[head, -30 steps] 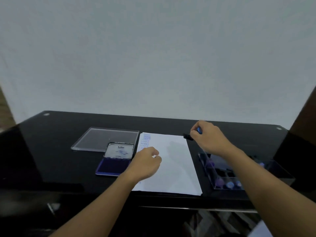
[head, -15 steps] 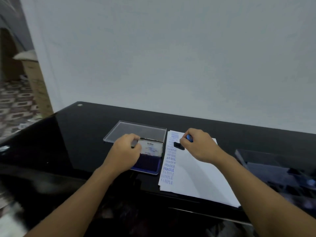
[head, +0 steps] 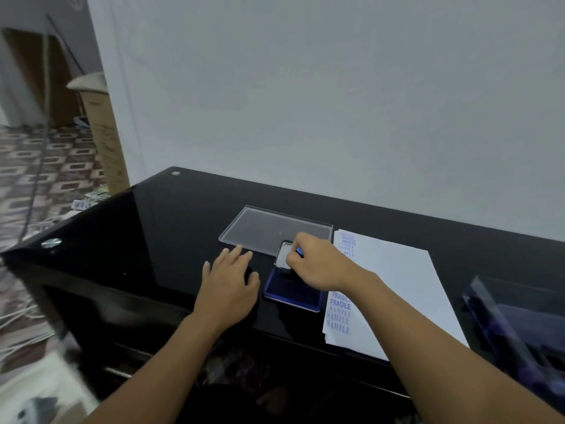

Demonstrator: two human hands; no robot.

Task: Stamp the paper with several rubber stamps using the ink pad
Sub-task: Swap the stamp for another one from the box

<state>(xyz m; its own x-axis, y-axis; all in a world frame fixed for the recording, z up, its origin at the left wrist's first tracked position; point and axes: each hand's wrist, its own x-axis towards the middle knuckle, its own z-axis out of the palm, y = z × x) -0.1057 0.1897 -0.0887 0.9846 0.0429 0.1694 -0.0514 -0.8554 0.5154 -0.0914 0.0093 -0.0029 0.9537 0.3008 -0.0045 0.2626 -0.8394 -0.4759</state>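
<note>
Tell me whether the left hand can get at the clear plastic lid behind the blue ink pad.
Probably yes: the left hand lies open on the black table, fingertips almost touching the clear plastic lid, nothing between them. The right hand holds a blue-handled stamp over the blue ink pad, aside.

Blue on white, over black
Your bench [head: 153, 240] is glossy black; your paper [head: 397, 286] white with blue print; the ink pad [head: 290, 293] deep blue, its lid [head: 283, 257] silver; the stamp [head: 300, 251] blue; the floor [head: 46, 166] brown-and-cream patterned tile.
</note>
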